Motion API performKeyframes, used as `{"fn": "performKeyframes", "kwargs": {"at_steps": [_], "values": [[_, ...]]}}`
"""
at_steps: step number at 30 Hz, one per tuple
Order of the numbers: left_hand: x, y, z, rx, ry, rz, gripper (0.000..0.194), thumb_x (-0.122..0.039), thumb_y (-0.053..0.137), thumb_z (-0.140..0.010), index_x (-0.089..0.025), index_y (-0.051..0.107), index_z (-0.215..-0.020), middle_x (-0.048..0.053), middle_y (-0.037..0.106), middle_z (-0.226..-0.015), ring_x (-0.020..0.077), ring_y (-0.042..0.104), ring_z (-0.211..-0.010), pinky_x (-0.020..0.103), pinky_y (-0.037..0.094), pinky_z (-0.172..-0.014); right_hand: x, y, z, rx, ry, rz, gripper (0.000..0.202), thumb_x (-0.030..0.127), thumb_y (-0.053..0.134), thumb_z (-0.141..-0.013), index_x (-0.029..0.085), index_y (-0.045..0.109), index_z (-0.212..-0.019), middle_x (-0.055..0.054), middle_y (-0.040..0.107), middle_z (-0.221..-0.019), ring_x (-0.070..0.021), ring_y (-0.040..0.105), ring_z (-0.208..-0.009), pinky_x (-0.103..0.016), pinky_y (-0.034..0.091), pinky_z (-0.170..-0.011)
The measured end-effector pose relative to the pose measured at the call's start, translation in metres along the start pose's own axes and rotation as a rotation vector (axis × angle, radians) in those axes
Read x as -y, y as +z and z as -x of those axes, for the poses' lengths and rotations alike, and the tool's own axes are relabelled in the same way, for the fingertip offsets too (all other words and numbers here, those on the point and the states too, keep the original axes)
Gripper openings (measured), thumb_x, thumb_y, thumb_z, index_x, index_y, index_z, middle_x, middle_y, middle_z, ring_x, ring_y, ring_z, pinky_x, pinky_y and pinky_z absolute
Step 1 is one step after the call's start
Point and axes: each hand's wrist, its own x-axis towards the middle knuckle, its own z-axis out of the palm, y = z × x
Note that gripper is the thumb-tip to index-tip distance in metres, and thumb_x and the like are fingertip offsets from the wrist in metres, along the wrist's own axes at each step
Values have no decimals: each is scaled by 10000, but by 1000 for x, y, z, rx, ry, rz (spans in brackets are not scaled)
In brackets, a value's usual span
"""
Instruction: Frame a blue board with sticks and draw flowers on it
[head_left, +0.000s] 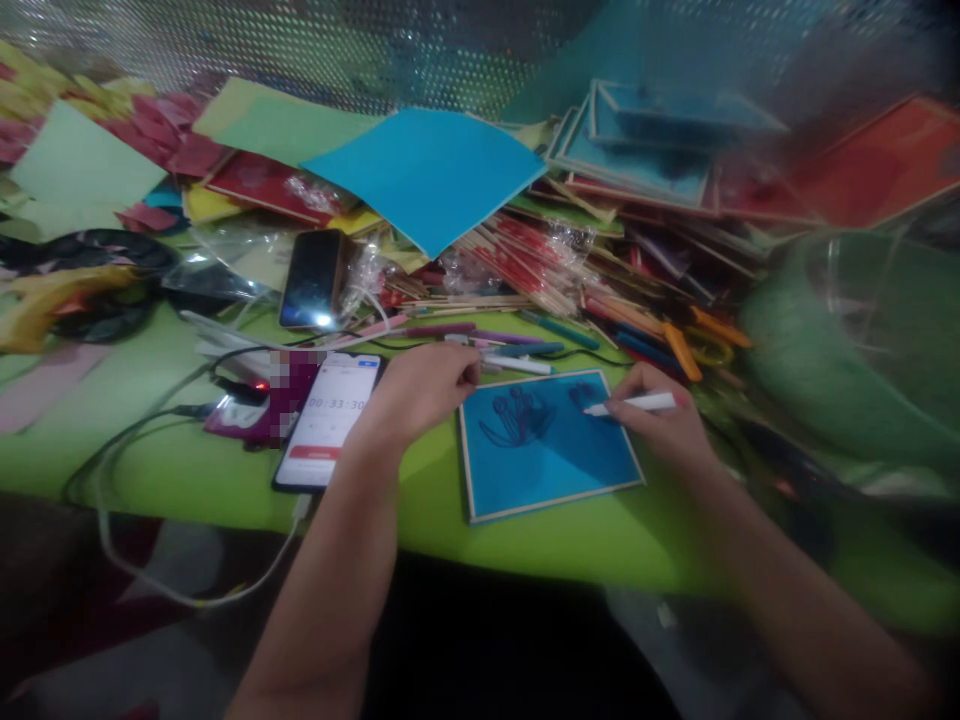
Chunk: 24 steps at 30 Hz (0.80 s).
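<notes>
A blue panel with a pale wooden edge lies flat on the green table. Dark curved lines are drawn on its left part, with a smaller dark mark near the upper right. My right hand is closed on a white marker, its tip at the panel's upper right. Beside the panel's upper left corner rests my left hand, fingers curled in; what they hold, if anything, is hidden. Just behind the panel is another white marker.
A phone showing a timer lies left of my left forearm, with cables around it. Another phone leans farther back. Behind are pens, sticks, a blue sheet and stacked panels. Orange-handled scissors and a green basin are right.
</notes>
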Motion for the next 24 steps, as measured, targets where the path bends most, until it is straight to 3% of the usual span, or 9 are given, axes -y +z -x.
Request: {"fn": "performKeyframes", "kwargs": {"at_steps": [13,19,24], "values": [[1,1,0,-4,0,12,115,-155,598,-879,-218,692,-859,32,761,-976,225,685,-862,307,402,-659,-8,-4,-2,35,16,-36,161,295,748,-718,245,603,-668,12,630,-636,-195,595,-643,-315,424,-604],[1,1,0,-9,4,7,117,-157,602,-888,-217,700,-863,34,758,-969,217,689,-848,296,415,-651,-6,-4,-3,53,33,-112,145,263,731,-673,251,590,-643,1,650,-648,-250,687,-750,-341,484,-653],[0,0,0,-6,7,-6,120,-144,601,-892,-217,693,-870,35,760,-972,225,693,-859,299,406,-655,-8,-3,-5,-12,18,-92,187,293,763,-704,258,588,-650,-1,612,-631,-205,586,-627,-327,428,-567]]}}
